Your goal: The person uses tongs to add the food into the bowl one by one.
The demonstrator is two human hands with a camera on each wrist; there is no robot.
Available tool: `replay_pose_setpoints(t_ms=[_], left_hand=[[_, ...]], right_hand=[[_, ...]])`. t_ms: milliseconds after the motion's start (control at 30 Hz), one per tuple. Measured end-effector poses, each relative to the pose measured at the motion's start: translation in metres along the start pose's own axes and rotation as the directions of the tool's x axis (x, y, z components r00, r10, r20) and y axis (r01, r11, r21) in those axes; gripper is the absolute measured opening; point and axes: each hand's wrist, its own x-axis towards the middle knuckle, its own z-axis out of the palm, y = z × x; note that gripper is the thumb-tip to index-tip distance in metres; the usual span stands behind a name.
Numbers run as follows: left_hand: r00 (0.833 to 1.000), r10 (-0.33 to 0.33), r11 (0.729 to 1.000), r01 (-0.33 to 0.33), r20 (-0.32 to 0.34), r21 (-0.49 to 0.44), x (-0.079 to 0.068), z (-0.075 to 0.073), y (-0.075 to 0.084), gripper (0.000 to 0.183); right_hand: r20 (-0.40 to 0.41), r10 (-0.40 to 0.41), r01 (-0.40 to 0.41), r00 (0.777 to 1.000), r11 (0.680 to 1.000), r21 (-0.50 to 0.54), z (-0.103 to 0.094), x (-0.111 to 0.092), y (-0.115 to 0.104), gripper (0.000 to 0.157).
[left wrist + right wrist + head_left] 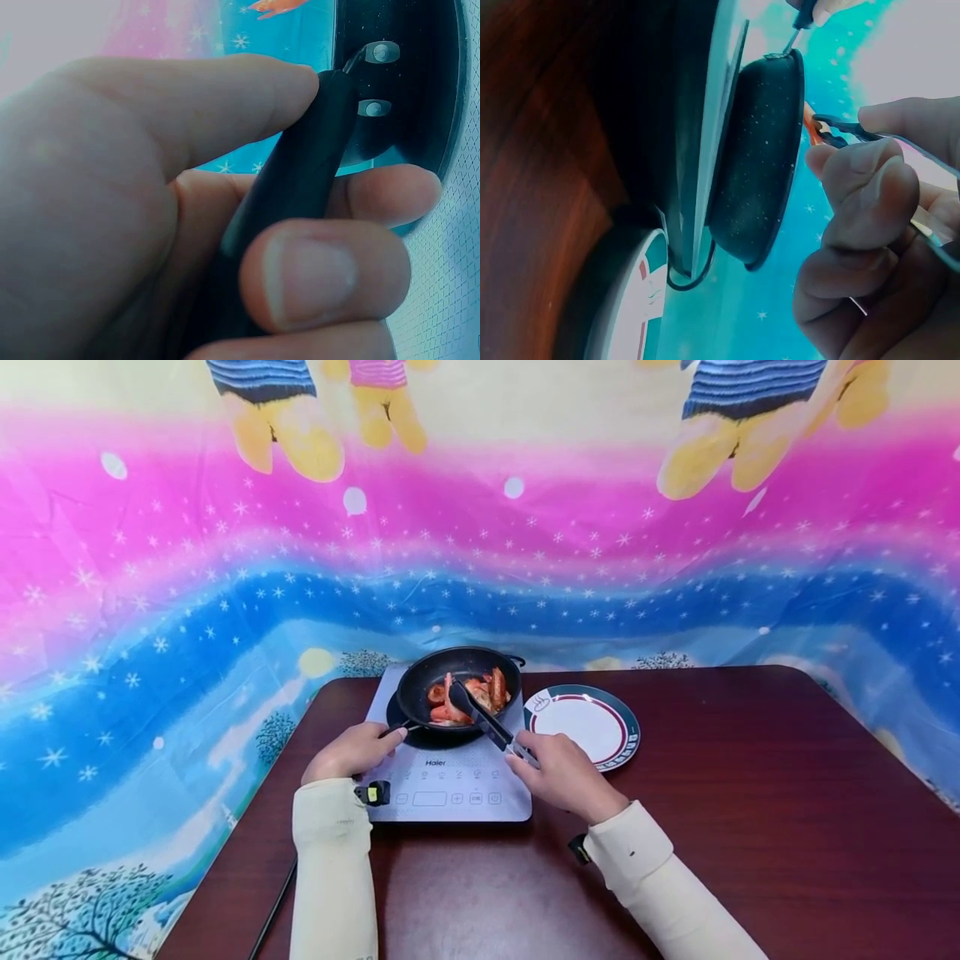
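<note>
My left hand [355, 752] grips the black handle [289, 172] of a frying pan [420, 681], its fingers curled round it. The dark, speckled pan is over the induction cooktop [450, 793] and holds several reddish-orange pieces of food [491, 689], some sausage-like. My right hand [566, 772] holds metal tongs with black tips [487, 722], its thumb and fingers curled round the arms. The tong tips reach into the pan at a reddish piece; in the right wrist view an orange bit [811, 124] shows beside the tips [832, 131].
Right of the cooktop lies a round white plate [581, 727] with a dark green and red rim. The brown table [712, 777] stretches out to the right. A patterned cloth [480, 527] hangs behind. A black cord [273, 906] runs along the table's left side.
</note>
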Motion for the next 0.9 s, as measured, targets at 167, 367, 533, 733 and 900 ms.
replay_pose_setpoints(t_ms=[167, 367, 533, 733, 900], left_hand=[[1.0, -0.002, 1.0, 0.002, -0.003, 0.012, 0.001, -0.001, 0.0, 0.043], [1.0, 0.005, 1.0, -0.005, 0.002, 0.01, 0.0, -0.001, 0.0, 0.043], [1.0, 0.003, 1.0, -0.003, 0.004, 0.016, 0.001, -0.001, 0.0, 0.043], [1.0, -0.001, 1.0, 0.001, -0.001, 0.014, 0.0, -0.001, -0.001, 0.044], [1.0, 0.002, 1.0, -0.002, 0.005, 0.005, 0.0, -0.001, -0.001, 0.044]], right_hand=[[0.022, 0.026, -0.027, 0.999, 1.0, 0.003, 0.003, 0.001, -0.002, 0.015], [-0.006, 0.082, -0.082, 0.997, 0.993, -0.083, 0.003, 0.001, -0.001, 0.027], [-0.035, 0.097, -0.1, 0.995, 0.991, -0.09, -0.004, 0.001, 0.003, 0.028], [-0.04, 0.099, -0.1, 0.994, 0.995, -0.031, -0.014, 0.0, 0.007, 0.028], [-0.058, 0.097, -0.097, 0.994, 0.995, 0.001, -0.023, -0.002, 0.013, 0.028]])
